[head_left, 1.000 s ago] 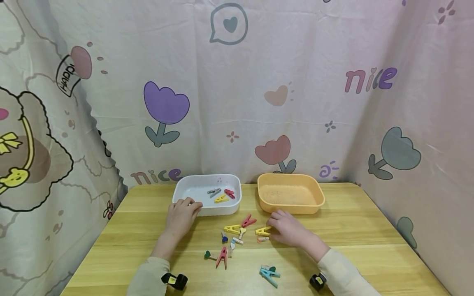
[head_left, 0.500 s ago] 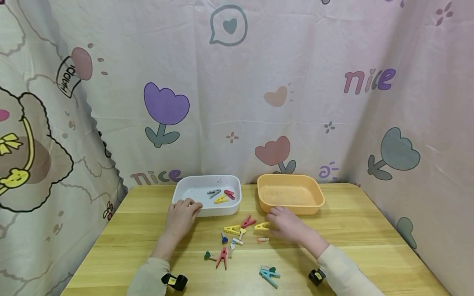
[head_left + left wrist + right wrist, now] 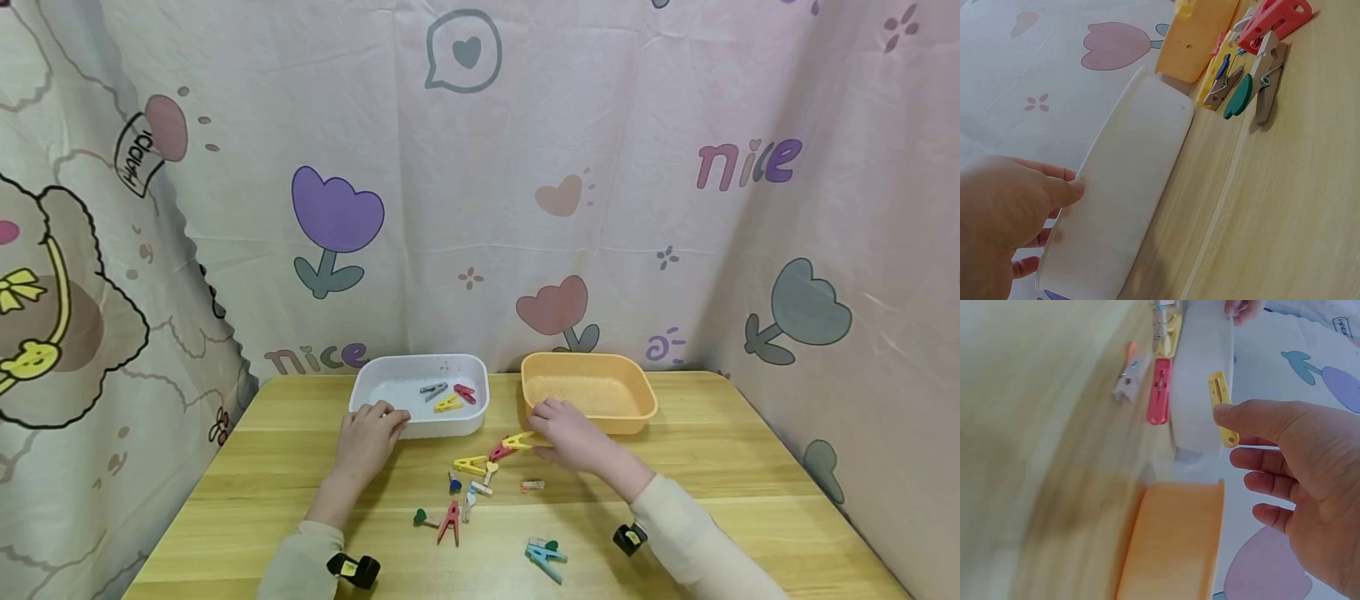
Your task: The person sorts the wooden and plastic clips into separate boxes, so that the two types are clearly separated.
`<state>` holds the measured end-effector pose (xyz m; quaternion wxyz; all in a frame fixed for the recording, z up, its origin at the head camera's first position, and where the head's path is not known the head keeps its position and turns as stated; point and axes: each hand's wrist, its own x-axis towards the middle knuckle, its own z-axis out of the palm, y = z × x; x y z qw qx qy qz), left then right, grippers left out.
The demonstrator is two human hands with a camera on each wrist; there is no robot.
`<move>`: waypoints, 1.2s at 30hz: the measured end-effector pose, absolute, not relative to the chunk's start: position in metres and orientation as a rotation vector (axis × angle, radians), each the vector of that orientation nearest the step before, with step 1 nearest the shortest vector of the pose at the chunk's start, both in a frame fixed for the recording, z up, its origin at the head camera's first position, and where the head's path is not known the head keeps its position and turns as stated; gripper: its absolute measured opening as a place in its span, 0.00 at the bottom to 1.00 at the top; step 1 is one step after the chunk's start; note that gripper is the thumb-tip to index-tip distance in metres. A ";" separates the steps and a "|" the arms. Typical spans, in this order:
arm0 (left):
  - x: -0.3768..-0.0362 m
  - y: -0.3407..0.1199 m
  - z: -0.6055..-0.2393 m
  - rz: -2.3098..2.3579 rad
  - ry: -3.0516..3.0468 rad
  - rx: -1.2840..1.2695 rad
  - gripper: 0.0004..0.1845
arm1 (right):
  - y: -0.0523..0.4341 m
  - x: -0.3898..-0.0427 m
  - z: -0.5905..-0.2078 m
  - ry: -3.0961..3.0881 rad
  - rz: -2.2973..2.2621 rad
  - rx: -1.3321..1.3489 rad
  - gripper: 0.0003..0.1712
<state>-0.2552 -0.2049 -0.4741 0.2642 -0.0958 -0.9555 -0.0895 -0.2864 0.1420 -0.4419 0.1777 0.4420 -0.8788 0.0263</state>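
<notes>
My right hand pinches a yellow clothespin between thumb and fingers, held just above the table between the two trays. The right wrist view shows that pin at my thumb tip, with the white tray's corner behind it. My left hand grips the near left rim of the white tray, thumb on the outer wall and fingers over the rim. Inside this tray lie a grey, a red and a yellow pin. The orange tray to the right looks empty.
Several loose pins lie on the wooden table in front of the trays: a yellow one, a red one, a small pale one, another red, a blue one. A printed curtain hangs behind and at both sides.
My right hand has lifted the yellow pin off the table and carried it up and left, toward the gap between the trays. The left hand and white tray stayed put.
</notes>
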 end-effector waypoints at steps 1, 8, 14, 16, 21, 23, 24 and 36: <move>-0.255 -0.205 -0.474 -0.243 -2.584 -0.259 0.07 | 0.140 -0.287 -0.440 -2.488 0.073 1.251 0.18; -0.256 -0.205 -0.474 -0.243 -2.578 -0.264 0.06 | 0.128 -0.294 -0.427 -2.465 0.079 1.266 0.17; -0.257 -0.205 -0.474 -0.224 -2.581 -0.267 0.06 | 0.117 -0.301 -0.418 -2.454 0.086 1.286 0.18; -0.257 -0.205 -0.474 -0.223 -2.587 -0.265 0.06 | 0.114 -0.304 -0.415 -2.454 0.097 1.292 0.17; -0.257 -0.206 -0.475 -0.227 -2.590 -0.260 0.06 | 0.104 -0.311 -0.407 -2.455 0.104 1.303 0.17; -0.257 -0.206 -0.476 -0.224 -2.587 -0.259 0.06 | 0.099 -0.314 -0.404 -2.457 0.095 1.303 0.17; -0.257 -0.206 -0.476 -0.222 -2.586 -0.260 0.06 | 0.097 -0.315 -0.403 -2.463 0.098 1.303 0.17; -0.257 -0.206 -0.476 -0.213 -2.585 -0.257 0.06 | 0.067 -0.331 -0.397 -2.468 0.120 1.309 0.17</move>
